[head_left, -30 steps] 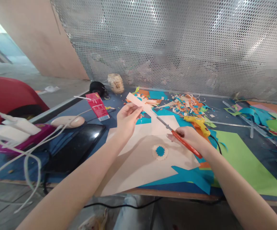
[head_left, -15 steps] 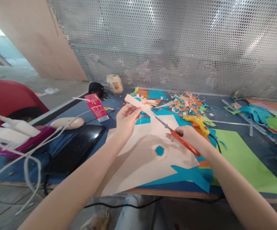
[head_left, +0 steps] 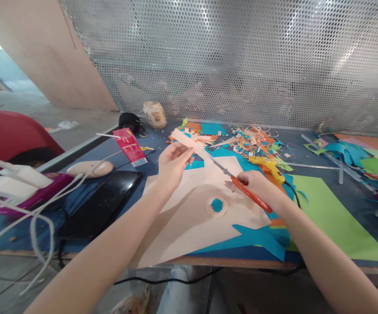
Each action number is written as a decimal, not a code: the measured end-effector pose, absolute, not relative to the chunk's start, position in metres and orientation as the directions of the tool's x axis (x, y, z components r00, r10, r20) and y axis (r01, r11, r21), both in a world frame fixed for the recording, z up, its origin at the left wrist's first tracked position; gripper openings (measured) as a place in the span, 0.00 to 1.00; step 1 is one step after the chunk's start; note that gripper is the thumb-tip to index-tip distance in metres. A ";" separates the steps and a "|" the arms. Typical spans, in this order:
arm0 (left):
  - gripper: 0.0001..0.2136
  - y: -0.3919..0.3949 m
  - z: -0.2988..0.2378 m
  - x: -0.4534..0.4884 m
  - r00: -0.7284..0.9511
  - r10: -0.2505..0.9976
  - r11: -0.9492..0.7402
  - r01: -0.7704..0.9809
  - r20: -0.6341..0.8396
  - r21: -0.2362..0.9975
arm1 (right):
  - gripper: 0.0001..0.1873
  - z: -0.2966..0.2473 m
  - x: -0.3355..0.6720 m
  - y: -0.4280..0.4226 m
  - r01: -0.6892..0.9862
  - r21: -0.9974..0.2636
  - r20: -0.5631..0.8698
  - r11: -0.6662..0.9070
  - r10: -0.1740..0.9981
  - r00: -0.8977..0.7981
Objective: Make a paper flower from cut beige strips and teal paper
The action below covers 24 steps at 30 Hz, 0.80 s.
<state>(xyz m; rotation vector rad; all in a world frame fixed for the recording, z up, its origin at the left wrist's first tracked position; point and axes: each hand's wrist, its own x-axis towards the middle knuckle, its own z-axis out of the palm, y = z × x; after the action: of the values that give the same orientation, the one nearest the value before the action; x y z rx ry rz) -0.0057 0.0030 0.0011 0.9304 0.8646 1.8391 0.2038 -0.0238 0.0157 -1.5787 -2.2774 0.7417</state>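
Between thumb and fingers, my left hand (head_left: 175,161) pinches a pale peach paper strip (head_left: 184,138) above the table. My right hand (head_left: 252,185) grips a pair of scissors (head_left: 249,194) with orange-red handles. Their blades point up and left, with the tips at the strip's right end; whether they are cutting into it is too small to tell. Below both hands lies a large pale paper sheet (head_left: 175,222). On the sheet rests a small paper rosette (head_left: 217,206) with a blue centre and a pale, frilly rim.
A yellow glue gun (head_left: 269,167) lies beyond my right hand, near a heap of paper shreds (head_left: 254,141). Green paper (head_left: 332,218) is at right. Leftward are a black phone (head_left: 103,205), a pink packet (head_left: 130,147), and a purple power strip (head_left: 59,179) with white cables. Perforated metal stands behind.
The view has shifted very slightly, so things sit a little further left. Both hands keep nearly the same pose, still holding the paper strip and the scissors.
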 end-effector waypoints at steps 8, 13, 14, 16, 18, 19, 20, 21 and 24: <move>0.12 0.004 -0.001 -0.006 -0.330 0.913 -0.366 -0.402 0.240 0.839 | 0.26 0.015 0.203 -0.022 0.788 -0.567 -0.095 0.240 0.931 -0.352; 0.11 0.002 -0.001 -0.004 -0.272 0.927 -0.353 -0.390 0.259 0.851 | 0.26 0.013 0.204 -0.022 0.776 -0.570 -0.065 0.271 0.926 -0.371; 0.11 0.002 -0.001 -0.004 -0.267 0.928 -0.350 -0.390 0.259 0.852 | 0.26 0.013 0.204 -0.022 0.775 -0.569 -0.062 0.276 0.925 -0.375; 0.12 0.002 -0.002 -0.004 -0.265 0.930 -0.345 -0.397 0.253 0.851 | 0.26 0.013 0.204 -0.022 0.776 -0.566 -0.060 0.280 0.924 -0.377; 0.12 0.003 -0.003 -0.004 -0.265 0.932 -0.342 -0.408 0.248 0.846 | 0.26 0.014 0.204 -0.023 0.780 -0.565 -0.068 0.268 0.927 -0.368; 0.12 0.004 -0.004 -0.004 -0.265 0.932 -0.340 -0.413 0.246 0.845 | 0.25 0.014 0.204 -0.023 0.784 -0.565 -0.077 0.258 0.929 -0.361; 0.12 0.004 -0.004 -0.004 -0.264 0.933 -0.338 -0.416 0.244 0.844 | 0.25 0.014 0.203 -0.022 0.787 -0.564 -0.083 0.249 0.932 -0.354; 0.12 0.004 -0.004 -0.005 -0.264 0.934 -0.337 -0.417 0.242 0.844 | 0.25 0.014 0.203 -0.022 0.792 -0.560 -0.087 0.243 0.934 -0.348; 0.12 0.004 -0.004 -0.005 -0.259 0.937 -0.327 -0.418 0.234 0.848 | 0.24 0.011 0.203 -0.020 0.806 -0.536 -0.074 0.251 0.937 -0.341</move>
<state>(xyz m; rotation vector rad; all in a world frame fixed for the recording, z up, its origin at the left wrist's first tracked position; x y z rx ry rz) -0.0051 0.0043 -0.0045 0.9418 0.8266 1.7588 0.2031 -0.0195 0.0111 -1.6222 -2.2642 0.7242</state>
